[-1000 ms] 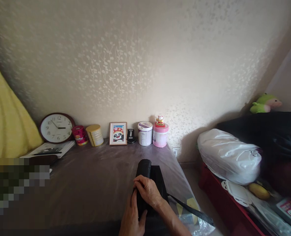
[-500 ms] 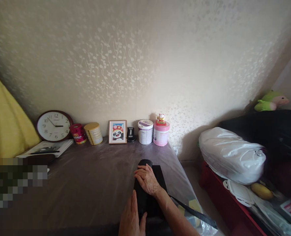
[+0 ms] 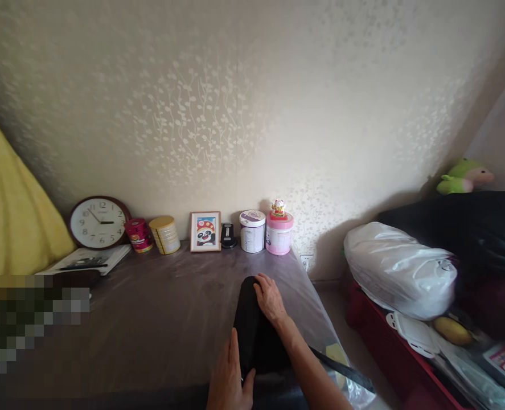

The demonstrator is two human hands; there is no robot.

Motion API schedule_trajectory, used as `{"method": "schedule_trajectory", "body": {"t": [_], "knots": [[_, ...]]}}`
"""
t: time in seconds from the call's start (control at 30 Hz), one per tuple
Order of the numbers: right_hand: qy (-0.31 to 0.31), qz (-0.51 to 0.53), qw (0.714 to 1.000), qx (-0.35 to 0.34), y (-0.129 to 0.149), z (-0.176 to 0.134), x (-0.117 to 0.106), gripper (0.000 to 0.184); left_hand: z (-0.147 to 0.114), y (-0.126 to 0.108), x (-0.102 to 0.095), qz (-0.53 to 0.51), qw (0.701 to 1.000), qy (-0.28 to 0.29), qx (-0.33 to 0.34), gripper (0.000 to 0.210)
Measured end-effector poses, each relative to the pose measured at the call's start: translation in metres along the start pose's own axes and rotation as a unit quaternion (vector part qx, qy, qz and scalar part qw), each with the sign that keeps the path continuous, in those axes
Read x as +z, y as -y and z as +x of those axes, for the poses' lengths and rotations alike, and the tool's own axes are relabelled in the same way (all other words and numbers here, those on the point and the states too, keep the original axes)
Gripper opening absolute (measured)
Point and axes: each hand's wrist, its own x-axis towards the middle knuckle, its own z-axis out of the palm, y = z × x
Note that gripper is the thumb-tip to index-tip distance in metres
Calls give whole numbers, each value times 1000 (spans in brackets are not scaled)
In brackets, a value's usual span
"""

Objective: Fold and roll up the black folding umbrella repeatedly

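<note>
A soft black bag (image 3: 247, 319), long and narrow at its far end, lies on the dark table near its front right. Along the bag's near left side sits my left hand (image 3: 230, 373), its fingers against the side and its thumb over the near part. My right hand (image 3: 271, 299) takes hold of the far right edge, with fingertips curled at the top end. A dark strap (image 3: 341, 369) runs out to the right from beneath my right forearm. Black on black hides the bag's folds and any fastening.
Along the wall stand a clock (image 3: 99, 222), a red can (image 3: 138, 235), a yellow can (image 3: 164, 234), a framed panda picture (image 3: 205, 232) and two tubs, the pink tub (image 3: 279, 236) bearing a cat figurine (image 3: 278, 209). A white plastic bag (image 3: 399, 267) lies right, past the table edge (image 3: 320, 310).
My right hand has moved from lying across the top of the black bag to its far right edge. The bag's upper part looks wider and tilted. My left hand stays nearly in place.
</note>
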Motion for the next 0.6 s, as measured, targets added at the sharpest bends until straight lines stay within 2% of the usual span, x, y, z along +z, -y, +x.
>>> {"method": "schedule_trajectory", "body": {"t": [0.1, 0.17, 0.27, 0.37, 0.6], "knots": [[-43, 27, 994, 97, -20, -15, -22, 35, -3, -6, -4, 6, 1000, -4, -4, 68], [-33, 64, 982, 174, -32, -28, -38, 37, -5, -10, -7, 5, 1000, -2, -7, 67], [10, 130, 963, 234, -41, -47, -53, 40, -7, -14, -10, 5, 1000, -3, -14, 67], [32, 149, 958, 241, -37, -62, -59, 40, -7, -15, -10, 11, 1000, -8, -21, 66], [7, 112, 973, 202, -15, -75, -65, 39, -7, -13, -7, 13, 1000, -11, -26, 65]]}}
